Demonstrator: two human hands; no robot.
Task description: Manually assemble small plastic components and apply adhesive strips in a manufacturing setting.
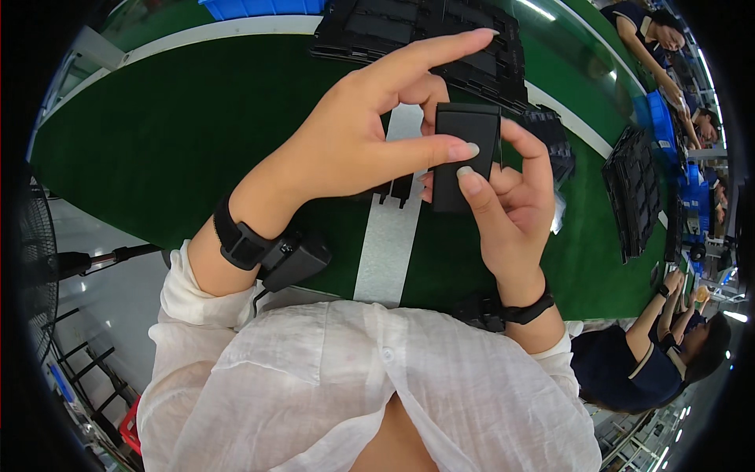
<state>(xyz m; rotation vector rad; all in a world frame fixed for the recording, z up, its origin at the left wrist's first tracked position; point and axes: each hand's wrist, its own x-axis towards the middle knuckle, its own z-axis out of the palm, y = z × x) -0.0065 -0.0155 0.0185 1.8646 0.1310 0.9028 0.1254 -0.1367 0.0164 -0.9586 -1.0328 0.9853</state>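
Between my two hands I hold up a flat black rectangular case (454,185), upright above the green bench top. My left hand (370,126) has its thumb pressed on the case's front face and a bent finger at its upper left edge, while the index finger stretches away past it. My right hand (515,193) grips the right side, its thumb on the lower front and its fingers curled behind. What the back of the case looks like is hidden. Just behind and below it, small black pronged parts (399,190) lie on a pale grey strip (385,252).
Stacked black trays (425,39) stand at the far side, with a blue bin (263,8) beyond. Another tray stack (631,193) is at the right. Co-workers (637,354) sit along the right. A fan (43,267) stands at the left edge.
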